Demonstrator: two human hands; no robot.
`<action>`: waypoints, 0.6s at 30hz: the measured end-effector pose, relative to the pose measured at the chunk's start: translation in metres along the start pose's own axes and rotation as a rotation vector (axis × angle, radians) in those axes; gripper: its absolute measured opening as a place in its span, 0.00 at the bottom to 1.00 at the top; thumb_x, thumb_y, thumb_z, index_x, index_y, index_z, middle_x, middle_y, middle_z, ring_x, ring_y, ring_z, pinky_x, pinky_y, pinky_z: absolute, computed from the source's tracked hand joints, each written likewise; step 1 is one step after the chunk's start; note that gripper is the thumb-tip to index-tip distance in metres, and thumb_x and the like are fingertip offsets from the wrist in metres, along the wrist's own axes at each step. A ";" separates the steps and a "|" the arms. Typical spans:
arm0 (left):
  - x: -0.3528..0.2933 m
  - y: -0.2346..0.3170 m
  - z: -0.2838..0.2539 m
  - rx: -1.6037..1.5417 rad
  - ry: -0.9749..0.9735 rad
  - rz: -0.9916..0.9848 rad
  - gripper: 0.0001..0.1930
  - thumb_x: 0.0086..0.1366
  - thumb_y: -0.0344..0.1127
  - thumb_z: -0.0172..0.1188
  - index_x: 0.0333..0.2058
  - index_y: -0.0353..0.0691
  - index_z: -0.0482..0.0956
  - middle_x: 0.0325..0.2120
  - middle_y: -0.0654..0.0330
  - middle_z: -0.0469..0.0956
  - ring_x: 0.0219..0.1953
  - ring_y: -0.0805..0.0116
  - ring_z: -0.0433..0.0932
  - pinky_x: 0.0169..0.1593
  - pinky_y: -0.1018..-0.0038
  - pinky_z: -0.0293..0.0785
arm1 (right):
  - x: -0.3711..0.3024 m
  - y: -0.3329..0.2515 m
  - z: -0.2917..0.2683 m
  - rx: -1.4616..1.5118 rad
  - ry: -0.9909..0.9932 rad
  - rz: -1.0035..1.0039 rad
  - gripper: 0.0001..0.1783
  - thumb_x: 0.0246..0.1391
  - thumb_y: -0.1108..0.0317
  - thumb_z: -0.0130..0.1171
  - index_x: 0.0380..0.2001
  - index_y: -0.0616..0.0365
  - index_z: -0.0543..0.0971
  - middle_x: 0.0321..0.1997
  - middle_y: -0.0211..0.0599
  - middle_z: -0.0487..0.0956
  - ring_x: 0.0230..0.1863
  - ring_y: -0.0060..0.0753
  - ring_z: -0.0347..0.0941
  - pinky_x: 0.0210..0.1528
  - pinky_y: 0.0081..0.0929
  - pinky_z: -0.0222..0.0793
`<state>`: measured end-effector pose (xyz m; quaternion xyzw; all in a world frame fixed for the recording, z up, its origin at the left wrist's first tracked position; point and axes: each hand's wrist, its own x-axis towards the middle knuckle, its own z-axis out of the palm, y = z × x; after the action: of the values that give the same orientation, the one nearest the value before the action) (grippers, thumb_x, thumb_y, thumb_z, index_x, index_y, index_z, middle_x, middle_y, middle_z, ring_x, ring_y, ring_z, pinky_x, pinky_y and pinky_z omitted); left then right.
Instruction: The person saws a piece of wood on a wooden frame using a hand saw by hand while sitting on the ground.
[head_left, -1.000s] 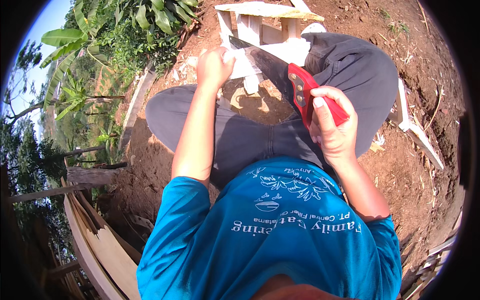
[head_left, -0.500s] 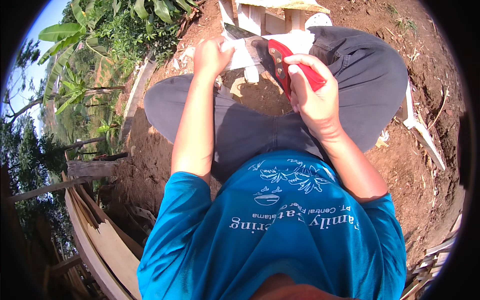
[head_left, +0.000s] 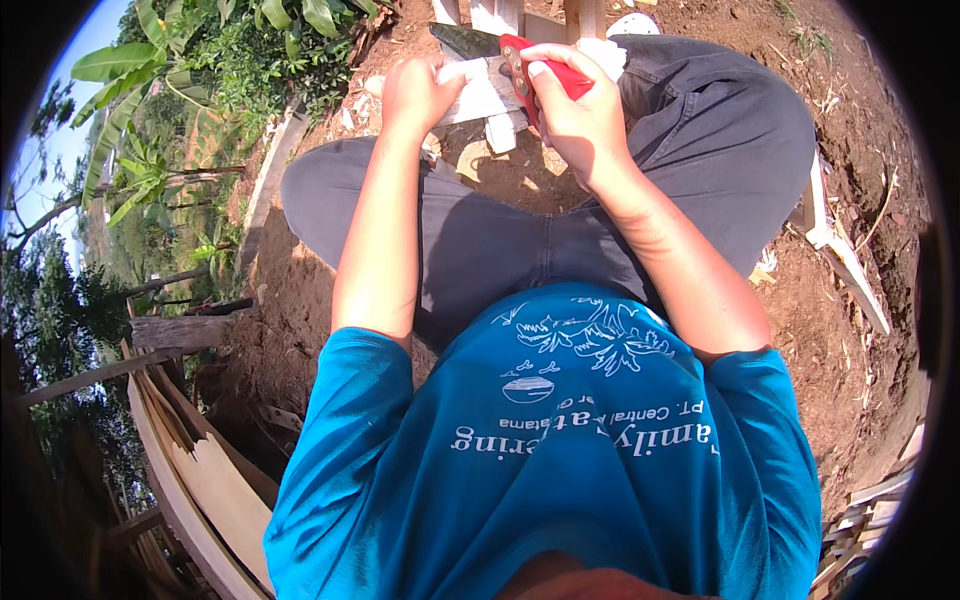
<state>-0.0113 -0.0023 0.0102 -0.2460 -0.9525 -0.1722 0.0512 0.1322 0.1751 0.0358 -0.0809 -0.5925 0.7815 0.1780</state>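
Observation:
My right hand (head_left: 578, 112) grips the red handle of a hand saw (head_left: 515, 68). Its dark blade points up and to the left, away from me. The blade lies across a pale piece of wood (head_left: 478, 103), and the cutting edge is too bright and small to make out. My left hand (head_left: 412, 97) is closed around the left end of that wood, left of the saw. Both hands are beyond my bent knees, near the top of the view.
A low wooden stand (head_left: 540, 22) rises just past the saw. A pale split board (head_left: 848, 270) lies on brown soil (head_left: 790, 380) at my right. Leaning planks (head_left: 215, 500) are at lower left, and stacked strips (head_left: 865, 525) at lower right. Green plants grow at upper left.
My right hand and the saw have moved forward, away from me, and slightly left. My left hand has shifted a little forward and still holds the wood.

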 end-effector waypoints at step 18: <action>0.007 -0.004 0.003 -0.024 -0.064 -0.012 0.19 0.57 0.49 0.71 0.41 0.41 0.88 0.32 0.51 0.87 0.38 0.51 0.86 0.45 0.58 0.79 | 0.008 -0.008 0.003 -0.116 0.028 -0.040 0.07 0.67 0.73 0.57 0.44 0.59 0.82 0.27 0.27 0.77 0.23 0.16 0.68 0.28 0.16 0.65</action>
<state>-0.0197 -0.0012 0.0074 -0.2465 -0.9529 -0.1760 0.0166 0.1254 0.1774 0.0453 -0.0903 -0.6359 0.7408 0.1967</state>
